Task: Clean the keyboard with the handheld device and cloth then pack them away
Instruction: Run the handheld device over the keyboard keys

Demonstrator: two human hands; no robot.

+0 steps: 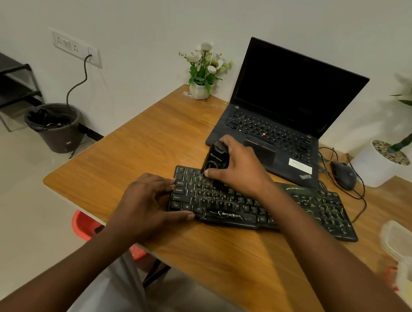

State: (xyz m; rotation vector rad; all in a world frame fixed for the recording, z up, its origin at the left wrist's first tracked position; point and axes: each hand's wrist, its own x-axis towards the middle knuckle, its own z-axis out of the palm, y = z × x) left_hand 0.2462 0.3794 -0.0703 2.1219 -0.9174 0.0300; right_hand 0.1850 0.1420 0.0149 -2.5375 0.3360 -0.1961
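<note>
The keyboard (258, 205) lies across the middle of the wooden table (155, 133), its long side roughly parallel to the near edge and its left end set in from the table's left edge. The right hand (240, 168) is closed around the black handheld device (214, 161), thumb on its near face and fingers wrapped over the top and far side, holding it upright with its lower end on the upper-left rows of keys. The left hand (151, 201) steadies the keyboard's left end: its fingers are spread a little and bent against the left side, and the thumb lies along the front edge near the bottom row. Just behind the keyboard sits an open laptop (285, 109) with a dark screen, its front edge almost touching the device. A mouse (343, 175) lies to the laptop's right, its cable looping down past the keyboard's right end. A clear plastic box (408, 253) stands at the table's right edge, near the keyboard's right end but apart from it; something yellow shows inside, too blurred to identify. A small flower pot (199, 90) stands at the far corner. The widest bare wood is left of the laptop and along the near edge in front of the keyboard.
</note>
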